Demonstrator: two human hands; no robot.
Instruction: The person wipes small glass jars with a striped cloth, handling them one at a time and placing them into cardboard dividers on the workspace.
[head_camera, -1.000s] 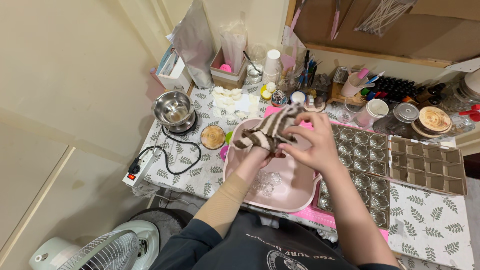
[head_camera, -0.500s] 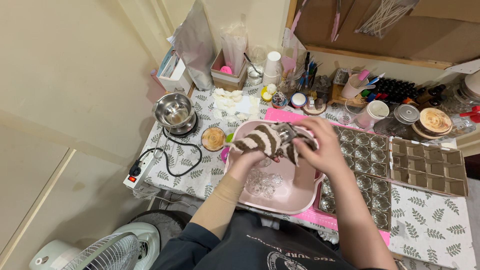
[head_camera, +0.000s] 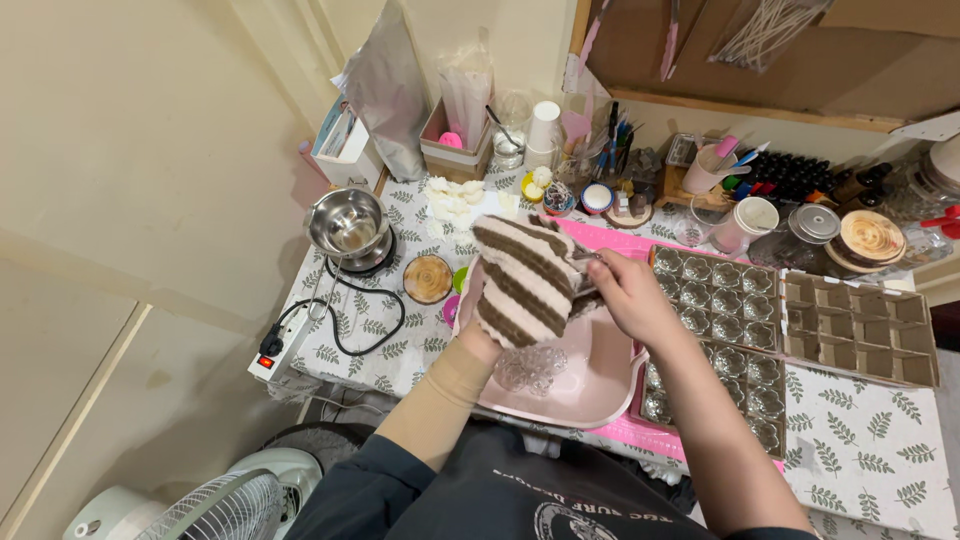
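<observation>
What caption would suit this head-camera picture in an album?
Left hand and right hand hold a brown-and-cream striped cloth over a pink basin, beside trays of clear moulds.

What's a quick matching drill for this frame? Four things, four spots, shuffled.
Things:
1. striped cloth
2. steel pot
3. pink basin
4. power strip

Places:
A. at the table's left edge, cord attached
B. on a small burner, back left
C. over the left hand, pinched by the right hand
D. below both hands, clear moulds inside

Pairs: 1-C, 2-B, 3-D, 4-A
</observation>
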